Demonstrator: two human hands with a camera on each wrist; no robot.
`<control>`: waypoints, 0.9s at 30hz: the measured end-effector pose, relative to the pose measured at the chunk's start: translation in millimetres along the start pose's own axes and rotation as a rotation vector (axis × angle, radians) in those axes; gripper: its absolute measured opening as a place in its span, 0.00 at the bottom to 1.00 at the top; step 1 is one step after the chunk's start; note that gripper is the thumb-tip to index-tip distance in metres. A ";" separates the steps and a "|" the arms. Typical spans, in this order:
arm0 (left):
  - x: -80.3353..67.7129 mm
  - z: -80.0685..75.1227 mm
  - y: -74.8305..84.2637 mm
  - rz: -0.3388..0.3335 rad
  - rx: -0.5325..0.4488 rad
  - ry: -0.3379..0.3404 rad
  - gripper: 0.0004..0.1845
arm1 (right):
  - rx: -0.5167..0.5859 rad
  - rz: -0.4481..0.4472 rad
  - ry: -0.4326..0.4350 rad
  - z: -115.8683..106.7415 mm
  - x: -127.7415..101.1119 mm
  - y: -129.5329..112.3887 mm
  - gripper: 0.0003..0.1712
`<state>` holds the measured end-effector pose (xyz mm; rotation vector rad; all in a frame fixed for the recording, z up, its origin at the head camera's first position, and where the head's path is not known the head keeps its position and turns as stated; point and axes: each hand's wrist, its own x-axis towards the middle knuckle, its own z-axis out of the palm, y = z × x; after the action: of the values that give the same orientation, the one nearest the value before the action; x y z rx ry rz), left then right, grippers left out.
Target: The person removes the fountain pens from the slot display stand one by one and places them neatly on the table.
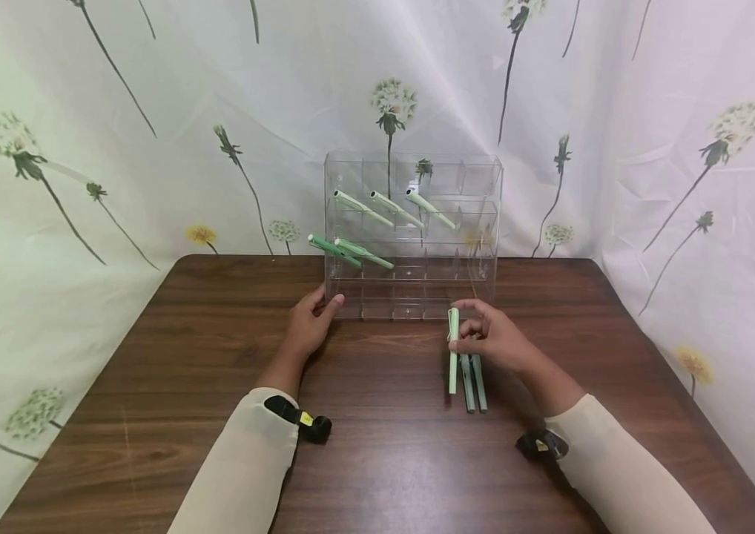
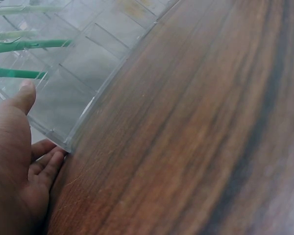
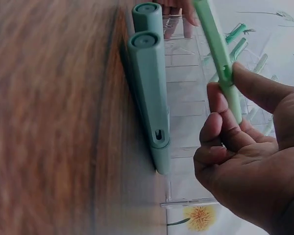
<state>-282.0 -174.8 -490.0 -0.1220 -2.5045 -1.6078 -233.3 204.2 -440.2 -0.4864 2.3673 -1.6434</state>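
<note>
A clear acrylic organizer (image 1: 477, 178) with several small compartments stands upright at the back of the wooden table (image 1: 184, 348). Three pale green pens (image 1: 394, 209) lean in its second row. Two greener pens (image 1: 344, 252) stick out to the left of the third row. My left hand (image 1: 324, 304) rests against the organizer's lower left corner (image 2: 88, 63), thumb (image 2: 24, 95) flat on the front face and fingers (image 2: 49, 164) at the side. My right hand (image 1: 467, 330) pinches a light green pen (image 1: 453, 367) between thumb and fingers (image 3: 220, 117), just in front of the organizer's right half. Two darker teal pens (image 1: 473, 382) lie side by side on the table under that hand.
A white cloth (image 1: 117, 148) printed with dandelions hangs behind and beside the table. Both wrists carry a small black camera (image 1: 314, 426). The table's front and left parts show bare wood (image 2: 210, 122).
</note>
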 end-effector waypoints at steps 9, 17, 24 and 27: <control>1.0 -0.5 0.7 0.004 -0.010 -0.006 0.34 | -0.146 0.004 -0.018 -0.1 0.2 5.0 0.43; 2.3 -1.5 -0.3 -0.004 0.000 0.002 0.35 | -0.195 -0.010 -0.016 0.5 2.0 10.4 0.41; 0.5 -1.1 0.0 -0.022 -0.009 -0.012 0.35 | -0.215 -0.018 -0.020 0.5 3.1 17.6 0.42; 0.9 -0.4 -0.7 -0.021 -0.013 -0.013 0.35 | -0.231 -0.027 -0.014 0.9 2.1 17.6 0.41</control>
<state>-282.9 -175.4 -490.3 -0.1084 -2.5137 -1.6362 -237.5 208.3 -457.0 -0.5704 2.5642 -1.3770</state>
